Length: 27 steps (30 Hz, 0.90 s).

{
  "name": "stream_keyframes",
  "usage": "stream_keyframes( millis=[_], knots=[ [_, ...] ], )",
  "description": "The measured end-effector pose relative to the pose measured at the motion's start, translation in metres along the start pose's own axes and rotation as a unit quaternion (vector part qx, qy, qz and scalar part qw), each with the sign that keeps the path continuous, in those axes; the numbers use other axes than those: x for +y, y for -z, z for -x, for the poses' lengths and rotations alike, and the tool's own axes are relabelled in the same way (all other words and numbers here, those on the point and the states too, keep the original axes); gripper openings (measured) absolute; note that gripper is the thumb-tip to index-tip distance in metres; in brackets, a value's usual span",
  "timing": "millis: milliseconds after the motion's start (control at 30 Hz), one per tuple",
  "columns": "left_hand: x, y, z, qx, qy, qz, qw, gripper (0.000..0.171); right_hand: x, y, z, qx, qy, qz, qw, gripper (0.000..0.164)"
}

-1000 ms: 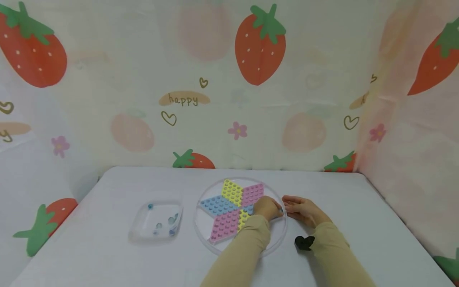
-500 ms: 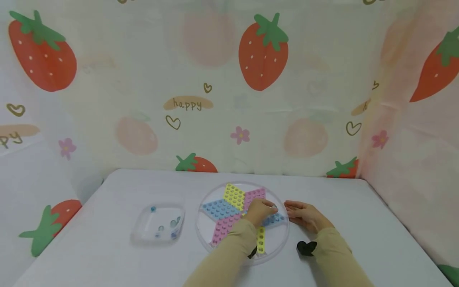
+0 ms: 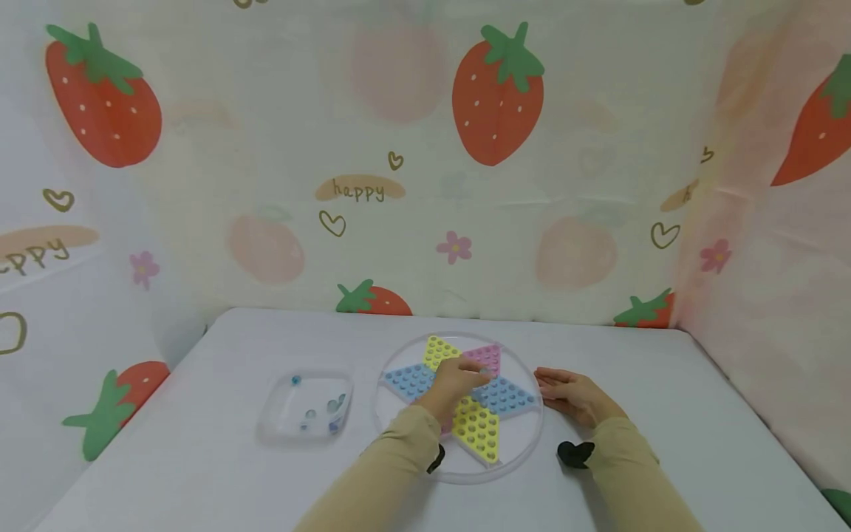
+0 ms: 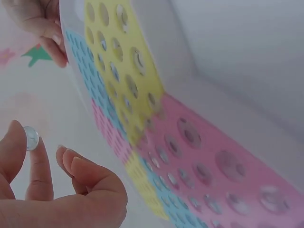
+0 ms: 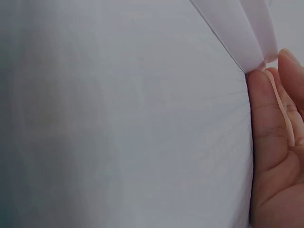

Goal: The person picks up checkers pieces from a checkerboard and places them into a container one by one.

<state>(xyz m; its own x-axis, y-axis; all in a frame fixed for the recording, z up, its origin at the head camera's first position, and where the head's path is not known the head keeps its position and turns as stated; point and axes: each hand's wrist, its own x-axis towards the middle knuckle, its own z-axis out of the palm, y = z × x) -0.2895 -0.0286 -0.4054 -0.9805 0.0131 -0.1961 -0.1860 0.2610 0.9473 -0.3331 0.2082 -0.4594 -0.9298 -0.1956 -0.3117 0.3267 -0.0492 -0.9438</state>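
A round Chinese checkers board (image 3: 482, 479) lies on the table, its star in yellow, pink and blue sections with rows of round hollows. My left hand (image 3: 454, 384) is over the middle of the board, pinching a clear glass marble (image 4: 32, 137) between thumb and index finger; the other fingers are curled in. Part of the star is hidden beneath this hand. At the board's right rim is my right hand (image 3: 575, 395), its fingers fairly straight. In the right wrist view the fingertips (image 5: 262, 85) meet the rim from outside, with the thumb raised above it.
Left of the board stands a clear plastic box (image 3: 272, 425) with several glass marbles inside. A dark strap piece (image 3: 575, 454) shows at the right wrist. Behind the white table (image 3: 199, 473) hangs a strawberry-print curtain (image 3: 399, 222).
My left hand has come up from the blue section at the right and moved left over the board's middle, with the marble in its fingers. The right hand stays at the rim.
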Motion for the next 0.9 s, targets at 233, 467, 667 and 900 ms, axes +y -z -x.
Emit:
stream_keyframes(
  millis=[233,467,667,900],
  knots=[
    [0.004,0.012,0.007,-0.001,0.003,0.001,1.0,0.027,-0.001,0.002,0.0,0.013,-0.01,0.003,1.0,0.067],
    [0.006,0.019,0.011,-0.01,-0.001,0.007,0.9999,0.031,-0.003,-0.001,0.001,0.015,-0.011,0.006,1.0,0.065],
    [0.007,0.022,0.017,-0.01,-0.011,0.01,0.9998,0.03,-0.003,-0.002,0.002,0.013,-0.008,0.004,1.0,0.062],
    [0.008,0.026,0.024,-0.012,-0.028,0.017,0.9994,0.03,-0.003,-0.001,0.001,0.015,-0.01,0.0,1.0,0.065]
  ],
)
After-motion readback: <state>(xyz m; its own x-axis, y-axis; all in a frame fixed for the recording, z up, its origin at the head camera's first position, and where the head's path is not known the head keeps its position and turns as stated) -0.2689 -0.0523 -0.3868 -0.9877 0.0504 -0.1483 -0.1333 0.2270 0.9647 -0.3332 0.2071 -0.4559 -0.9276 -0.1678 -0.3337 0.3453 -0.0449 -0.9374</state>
